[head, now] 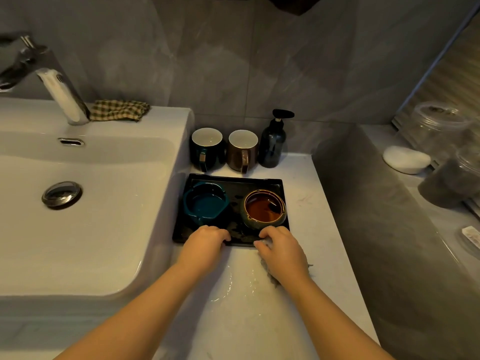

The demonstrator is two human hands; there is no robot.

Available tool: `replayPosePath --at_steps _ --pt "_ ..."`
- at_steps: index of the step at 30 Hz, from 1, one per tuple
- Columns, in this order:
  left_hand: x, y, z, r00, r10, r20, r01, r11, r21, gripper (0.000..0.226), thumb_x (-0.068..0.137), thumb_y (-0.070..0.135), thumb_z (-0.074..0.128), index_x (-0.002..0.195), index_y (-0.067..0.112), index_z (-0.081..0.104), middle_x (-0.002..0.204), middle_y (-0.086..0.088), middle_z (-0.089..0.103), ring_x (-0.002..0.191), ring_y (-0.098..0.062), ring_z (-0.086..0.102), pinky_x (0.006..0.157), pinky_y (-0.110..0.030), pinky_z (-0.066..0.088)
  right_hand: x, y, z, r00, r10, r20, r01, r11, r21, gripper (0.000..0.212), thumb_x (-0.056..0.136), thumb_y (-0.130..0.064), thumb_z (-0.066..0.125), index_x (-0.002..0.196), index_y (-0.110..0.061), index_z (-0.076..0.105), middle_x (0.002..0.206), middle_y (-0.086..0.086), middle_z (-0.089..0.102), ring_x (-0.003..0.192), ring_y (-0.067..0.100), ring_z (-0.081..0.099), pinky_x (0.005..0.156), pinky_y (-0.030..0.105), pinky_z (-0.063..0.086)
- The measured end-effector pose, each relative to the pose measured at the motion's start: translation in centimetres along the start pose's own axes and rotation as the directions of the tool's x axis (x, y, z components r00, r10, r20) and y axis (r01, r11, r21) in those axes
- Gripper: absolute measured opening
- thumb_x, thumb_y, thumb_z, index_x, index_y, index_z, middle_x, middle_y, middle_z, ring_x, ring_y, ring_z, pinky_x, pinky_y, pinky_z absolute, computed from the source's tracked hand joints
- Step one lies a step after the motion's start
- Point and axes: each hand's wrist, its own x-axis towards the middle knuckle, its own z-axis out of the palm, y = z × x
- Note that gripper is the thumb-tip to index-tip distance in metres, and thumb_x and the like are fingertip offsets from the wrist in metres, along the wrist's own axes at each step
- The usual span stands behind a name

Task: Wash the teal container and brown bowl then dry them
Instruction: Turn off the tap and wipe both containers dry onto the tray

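A teal container [206,202] stands at the left of a black tray [235,181], and a brown bowl [265,209] stands at the tray's right. My left hand [205,242] rests with curled fingers on the tray's front edge, just in front of the teal container. My right hand [281,249] lies at the tray's front right corner, below the brown bowl, and grips a pale grey cloth [270,275] that trails back under the wrist onto the counter.
A white sink [85,229] with faucet [61,93] and drain plug fills the left. A checked cloth [118,110] lies on its back rim. Two mugs [207,149] and a dark soap pump bottle [274,141] stand behind the tray. Water pools on the counter [233,284].
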Motion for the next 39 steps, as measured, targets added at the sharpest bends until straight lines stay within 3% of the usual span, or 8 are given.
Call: replayPosePath --at_steps 4,7,14,18,25,30,36,39 --pt "-1.6 1.8 -1.8 0.996 -0.067 -0.059 0.034 0.896 -0.442 0.027 0.089 0.023 0.059 0.116 0.021 0.063 0.116 0.005 0.064 0.108 -0.01 0.058 0.094 -0.025 0.045 -0.8 -1.5 -0.9 0.99 0.114 -0.077 -0.064 0.877 0.477 0.008 0.089 -0.027 0.06 0.086 -0.019 0.06 0.09 -0.003 0.06 0.086 0.011 0.055 0.068 0.014 0.043" --pt "-3.0 2.9 -2.5 0.992 0.006 0.129 0.105 0.55 -0.828 0.035 0.083 0.019 0.069 0.114 0.028 0.055 0.114 0.004 0.063 0.103 -0.008 0.061 0.09 -0.027 0.052 -1.6 -2.9 -1.7 0.99 0.114 0.084 -0.138 0.629 0.765 0.01 0.087 -0.016 0.063 0.094 -0.022 0.061 0.094 -0.005 0.061 0.089 0.008 0.059 0.07 0.02 0.052" --pt "-4.7 1.4 -3.9 0.939 -0.062 0.337 0.339 0.303 -0.891 0.025 0.073 0.006 0.075 0.096 0.01 0.065 0.094 -0.014 0.066 0.082 -0.02 0.066 0.065 -0.027 0.056 -3.1 -1.9 -2.1 0.94 -0.058 0.337 -0.212 0.673 0.708 0.038 0.079 -0.002 0.07 0.111 -0.018 0.057 0.101 0.004 0.066 0.089 0.013 0.065 0.076 0.025 0.055" --pt "-5.2 1.2 -4.2 0.954 -0.066 0.293 0.296 0.368 -0.882 0.011 0.076 0.006 0.073 0.081 0.01 0.064 0.084 -0.007 0.064 0.079 -0.016 0.06 0.071 -0.026 0.049 -3.8 -2.3 -2.3 0.96 -0.07 0.272 -0.142 0.716 0.684 0.019 0.079 -0.002 0.068 0.08 -0.018 0.058 0.078 0.0 0.06 0.072 0.009 0.058 0.061 0.016 0.048" --pt "-5.8 1.8 -5.1 0.963 0.061 0.263 0.202 0.486 -0.85 0.033 0.072 0.011 0.078 0.099 0.014 0.059 0.094 -0.004 0.064 0.084 -0.015 0.066 0.063 -0.024 0.054 -3.9 -3.4 -3.2 0.99 -0.052 0.132 -0.069 0.632 0.772 0.021 0.083 -0.002 0.063 0.08 -0.017 0.048 0.078 0.008 0.053 0.077 0.018 0.053 0.063 0.027 0.044" --pt "-5.8 1.9 -5.4 0.97 -0.034 0.242 0.235 0.403 -0.885 0.008 0.08 0.01 0.07 0.088 0.009 0.07 0.087 -0.007 0.069 0.083 -0.016 0.066 0.071 -0.026 0.052 -4.0 -3.4 -3.8 0.988 -0.053 0.145 -0.066 0.705 0.707 0.021 0.08 -0.019 0.071 0.096 -0.022 0.057 0.099 -0.001 0.061 0.09 0.013 0.061 0.074 0.027 0.054" --pt "-5.9 1.5 -6.0 0.932 -0.311 0.185 0.264 0.233 -0.936 0.03 0.092 0.0 0.045 0.094 0.018 0.07 0.089 -0.008 0.069 0.078 -0.022 0.064 0.061 -0.029 0.053 -4.3 -2.4 -4.6 0.96 -0.03 0.28 -0.188 0.671 0.718 0.025 0.081 -0.025 0.07 0.104 -0.024 0.062 0.103 0.003 0.064 0.091 0.012 0.064 0.077 0.023 0.052" --pt "-5.6 0.6 -5.4 0.872 -0.472 0.13 0.348 0.412 -0.842 0.033 0.087 -0.002 0.044 0.103 0.021 0.06 0.091 -0.007 0.06 0.071 -0.02 0.056 0.057 -0.028 0.045 -4.2 -1.4 -5.2 0.947 -0.029 0.32 -0.195 0.738 0.646 0.041 0.077 -0.011 0.074 0.113 -0.021 0.059 0.1 0.006 0.064 0.089 0.015 0.066 0.08 0.027 0.055"
